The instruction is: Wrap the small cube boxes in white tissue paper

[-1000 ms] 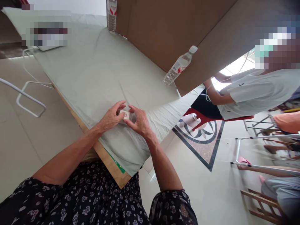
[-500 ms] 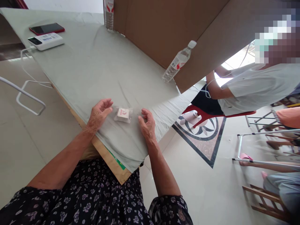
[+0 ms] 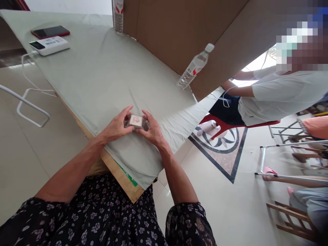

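Observation:
A small white block-shaped packet (image 3: pixel 136 120) with a pinkish-red print on top is wrapped in clear plastic film, near the close corner of the cloth-covered table (image 3: pixel 97 75). My left hand (image 3: pixel 118 125) takes it from the left, its thumb along the near edge and its fingers curved round the far side. From the right, my right hand (image 3: pixel 153 130) grips the other end of the wrapper, with its thumb at the near edge too. Whether the packet is lifted off the cloth I cannot tell.
Along the far right side stands a brown cardboard panel (image 3: pixel 179 30), with a leaning water bottle (image 3: pixel 196 66) and another bottle (image 3: pixel 118 17) beside it. A phone (image 3: pixel 50 31) and a white power bank (image 3: pixel 50 45) lie at the far left. A person in a white shirt (image 3: pixel 279 92) sits beyond the panel.
Both hands have come inward from either side of the packet and taken hold of its wrapped ends. The seated person's arm has shifted slightly.

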{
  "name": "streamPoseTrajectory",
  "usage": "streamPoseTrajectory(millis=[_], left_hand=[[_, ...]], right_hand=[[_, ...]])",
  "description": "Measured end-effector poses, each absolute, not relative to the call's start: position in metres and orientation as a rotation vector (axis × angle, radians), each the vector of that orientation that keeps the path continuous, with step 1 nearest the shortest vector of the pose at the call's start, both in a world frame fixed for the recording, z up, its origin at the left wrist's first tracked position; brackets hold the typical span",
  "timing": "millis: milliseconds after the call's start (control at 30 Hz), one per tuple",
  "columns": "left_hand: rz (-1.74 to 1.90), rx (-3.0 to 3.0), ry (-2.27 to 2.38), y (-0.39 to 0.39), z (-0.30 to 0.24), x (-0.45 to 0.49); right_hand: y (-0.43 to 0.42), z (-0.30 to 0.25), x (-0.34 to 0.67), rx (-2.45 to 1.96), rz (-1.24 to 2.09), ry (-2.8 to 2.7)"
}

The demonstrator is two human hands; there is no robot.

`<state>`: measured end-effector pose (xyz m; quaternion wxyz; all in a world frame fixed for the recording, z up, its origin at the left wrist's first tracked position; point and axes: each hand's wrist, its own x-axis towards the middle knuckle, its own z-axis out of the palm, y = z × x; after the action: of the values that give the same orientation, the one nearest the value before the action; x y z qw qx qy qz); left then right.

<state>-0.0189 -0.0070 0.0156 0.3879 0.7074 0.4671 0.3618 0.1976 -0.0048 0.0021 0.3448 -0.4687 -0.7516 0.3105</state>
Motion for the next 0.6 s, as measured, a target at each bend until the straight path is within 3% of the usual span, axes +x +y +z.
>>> streamPoseTrajectory(millis=[400,600], left_hand=[[1.136,1.46,1.146,0.013,-0.005,-0.019],[1.255,1.218,1.167,0.017,-0.007,-0.017]], right_hand=[[0.004,-0.011,0.205,-1.253,0.846,-1.725],[0.003,-0.013,0.206,-1.195,0.595,-1.694]])
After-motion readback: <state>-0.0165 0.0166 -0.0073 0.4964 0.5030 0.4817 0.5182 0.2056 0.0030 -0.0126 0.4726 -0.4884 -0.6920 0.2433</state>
